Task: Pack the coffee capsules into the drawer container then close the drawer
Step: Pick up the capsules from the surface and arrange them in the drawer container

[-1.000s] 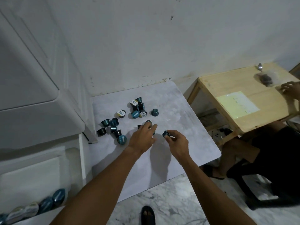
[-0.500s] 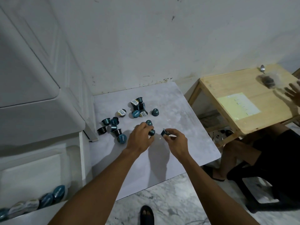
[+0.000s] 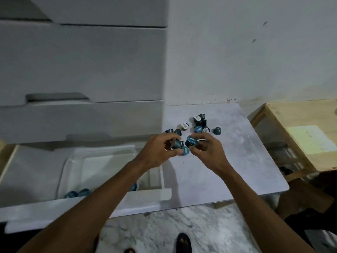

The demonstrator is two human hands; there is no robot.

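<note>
Both hands, left hand (image 3: 160, 148) and right hand (image 3: 206, 148), fingers clamped on coffee capsules (image 3: 191, 141) gathered above the table (image 3: 237, 161), apparently bunching several for one trip to the open drawer (image 3: 109, 198).

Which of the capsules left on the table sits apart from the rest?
The dark teal capsule farthest right on the grey table. It stands alone, dome up, while the others cluster together left of it.
</note>
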